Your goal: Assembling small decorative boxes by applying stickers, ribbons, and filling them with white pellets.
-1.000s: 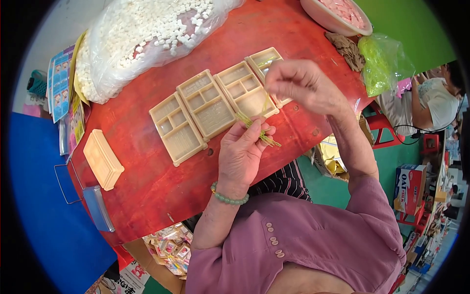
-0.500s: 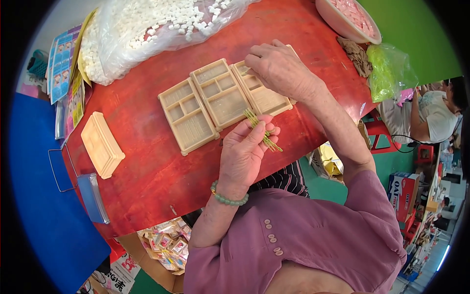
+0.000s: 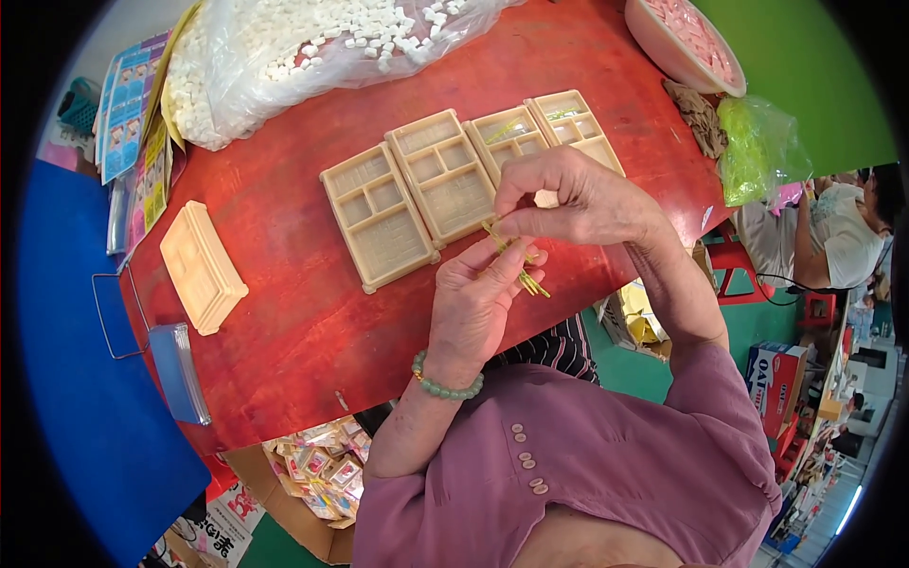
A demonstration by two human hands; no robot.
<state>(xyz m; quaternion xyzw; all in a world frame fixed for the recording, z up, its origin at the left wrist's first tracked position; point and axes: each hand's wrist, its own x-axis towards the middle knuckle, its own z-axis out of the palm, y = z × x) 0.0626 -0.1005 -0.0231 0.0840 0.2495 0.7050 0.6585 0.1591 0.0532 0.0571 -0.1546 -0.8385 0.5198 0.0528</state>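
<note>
Several beige compartment trays (image 3: 445,180) lie side by side on the red table (image 3: 284,312). My left hand (image 3: 478,308), with a green bead bracelet on its wrist, holds a small bundle of thin yellow-green sticks (image 3: 523,275) over the table's near edge. My right hand (image 3: 568,204) hovers just above it and pinches one stick of the bundle between thumb and forefinger. The two right-hand trays have a few yellow-green pieces in their small compartments.
A stack of beige trays (image 3: 201,267) lies at the left. A clear bag of white pellets (image 3: 312,47) fills the far side. A bowl of pink pieces (image 3: 686,43) and a green bag (image 3: 757,147) sit at the right. Another person (image 3: 847,232) sits beyond.
My right hand has drawn back from the right-hand trays to the bundle in my left hand and now pinches a stick. The left hand has stayed put.
</note>
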